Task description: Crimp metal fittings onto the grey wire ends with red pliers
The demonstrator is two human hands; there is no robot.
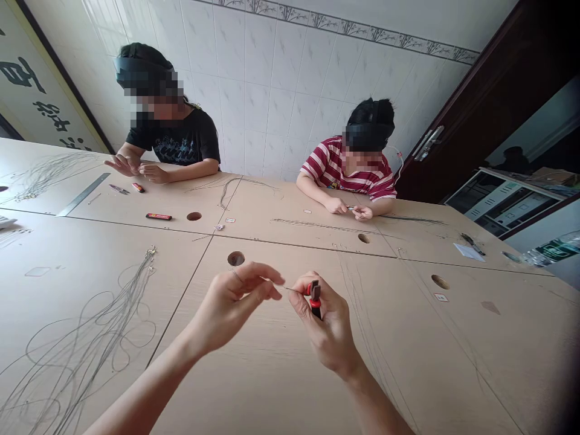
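Observation:
My right hand point(324, 320) is wrapped round small pliers point(315, 296) with red and black handles, their dark jaws pointing up. Between its thumb and forefinger it also pinches a thin cord point(289, 288), whose short end sticks out to the left. Just left of that end is my left hand point(240, 302), its fingers bent and slightly apart, a ring on one of them. It seems not to touch the cord, and the fingertips are a little blurred. Both hands are above the tabletop point(254, 374).
Left of me lies a bundle of thin cords point(113, 308) with metal clasps. Loose cords point(362, 314) run along the right. Across the table sit two people point(185, 142) point(347, 166), handling small things. A red-black lighter-like object point(158, 216), a steel ruler point(84, 194) and a cable hole point(236, 258) lie ahead.

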